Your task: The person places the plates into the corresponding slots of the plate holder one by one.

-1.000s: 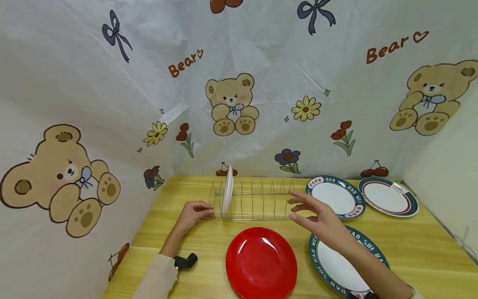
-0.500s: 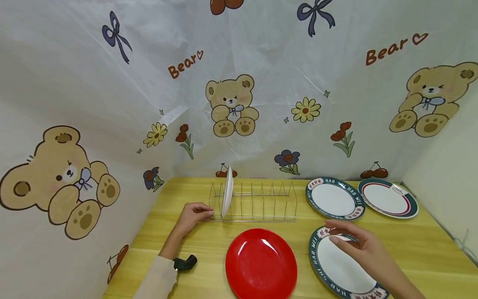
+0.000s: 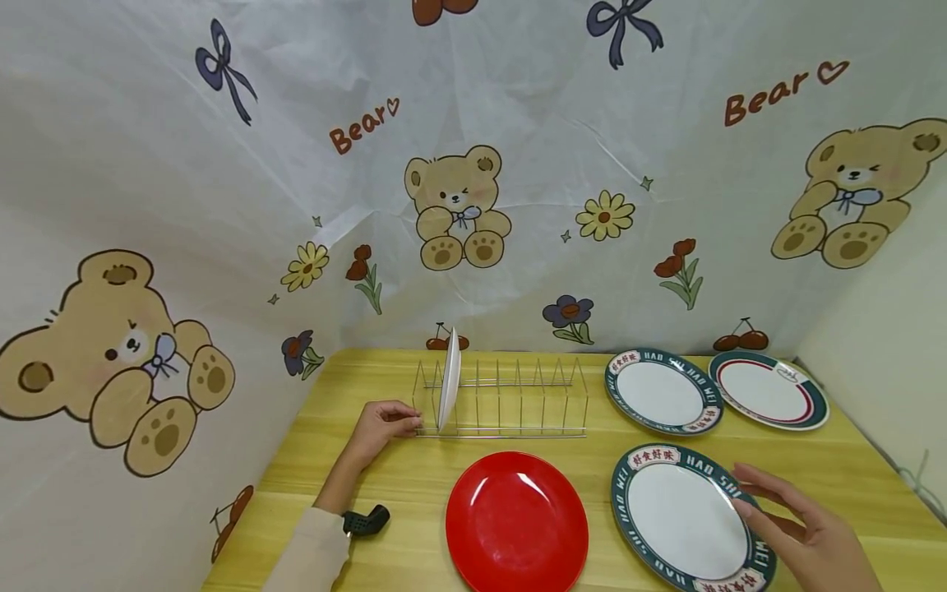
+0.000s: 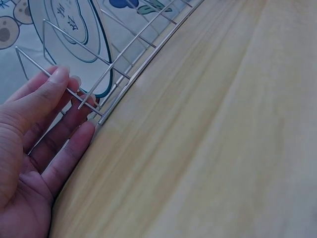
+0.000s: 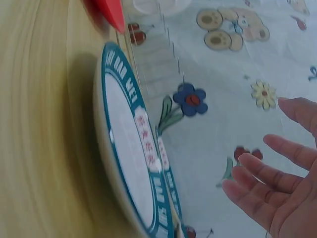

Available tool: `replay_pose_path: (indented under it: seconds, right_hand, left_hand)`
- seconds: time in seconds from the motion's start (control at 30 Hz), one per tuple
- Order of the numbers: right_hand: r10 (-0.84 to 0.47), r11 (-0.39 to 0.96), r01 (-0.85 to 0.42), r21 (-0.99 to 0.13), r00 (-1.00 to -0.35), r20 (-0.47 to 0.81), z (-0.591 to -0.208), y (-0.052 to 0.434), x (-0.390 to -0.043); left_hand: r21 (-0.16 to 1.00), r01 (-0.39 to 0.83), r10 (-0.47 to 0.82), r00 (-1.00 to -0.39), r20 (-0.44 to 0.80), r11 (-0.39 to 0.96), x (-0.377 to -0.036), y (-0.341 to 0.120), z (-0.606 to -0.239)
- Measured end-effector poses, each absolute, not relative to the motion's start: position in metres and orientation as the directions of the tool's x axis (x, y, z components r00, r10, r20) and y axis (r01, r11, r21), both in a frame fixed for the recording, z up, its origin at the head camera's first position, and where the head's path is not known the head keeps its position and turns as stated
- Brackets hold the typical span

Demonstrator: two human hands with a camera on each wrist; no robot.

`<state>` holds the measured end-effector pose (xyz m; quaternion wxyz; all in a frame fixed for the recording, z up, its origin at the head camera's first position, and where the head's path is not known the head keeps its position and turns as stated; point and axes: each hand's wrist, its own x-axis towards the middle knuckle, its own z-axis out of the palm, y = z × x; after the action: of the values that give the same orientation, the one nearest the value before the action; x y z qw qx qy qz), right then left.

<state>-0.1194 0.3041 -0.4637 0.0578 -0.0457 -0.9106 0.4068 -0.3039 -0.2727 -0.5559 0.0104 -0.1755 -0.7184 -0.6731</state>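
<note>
At the near left end of a wire dish rack (image 3: 521, 411), my left hand (image 3: 383, 427) pinches the end wire between thumb and fingers, as the left wrist view also shows. One white plate (image 3: 450, 382) stands on edge in the rack's left part; its printed face shows in the left wrist view. My right hand (image 3: 810, 526) is over the right rim of a green-rimmed plate (image 3: 684, 518) lying flat at the front right. In the right wrist view its fingers (image 5: 277, 173) are spread and hold nothing, apart from the plate.
A red plate (image 3: 518, 522) lies flat in front of the rack. Behind the near green-rimmed plate lie another green-rimmed plate (image 3: 663, 390) and a plate with a red inner ring (image 3: 769, 389). A bear-print cloth (image 3: 533, 181) hangs behind the table.
My right hand has left the rack's right end and moved right and toward me, to the near green-rimmed plate's right rim. My left hand stays on the rack.
</note>
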Motion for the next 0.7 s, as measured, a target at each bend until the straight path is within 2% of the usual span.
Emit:
replay_pose_path:
  seconds: [0.17,0.27,0.47,0.6,0.7]
  right_hand:
    - [0.252,0.658,0.092,-0.747,-0.962,0.104,-0.483,0.329,-0.114]
    - [0.339,0.622,0.159,-0.766,-0.937,0.080,-0.498,0.342,-0.113]
    - [0.452,0.544,0.322,-0.775,-0.890,-0.052,-0.508,0.341,-0.116]
    - [0.433,0.488,0.407,-0.772,-0.881,-0.190,-0.518,0.349,-0.121]
    - [0.374,0.422,0.487,-0.765,-0.862,-0.342,-0.526,0.355,-0.124]
  left_hand:
    - [0.969,0.244,0.218,-0.948,0.232,0.029,-0.300,-0.271,-0.555]
    - [0.974,0.224,0.204,-0.955,0.213,0.032,-0.297,-0.271,-0.555]
    - [0.975,0.218,0.192,-0.959,0.209,0.030,-0.297,-0.271,-0.556]
    - [0.974,0.227,0.199,-0.956,0.218,0.022,-0.298,-0.270,-0.555]
    - [0.973,0.229,0.203,-0.954,0.220,0.022,-0.300,-0.269,-0.555]
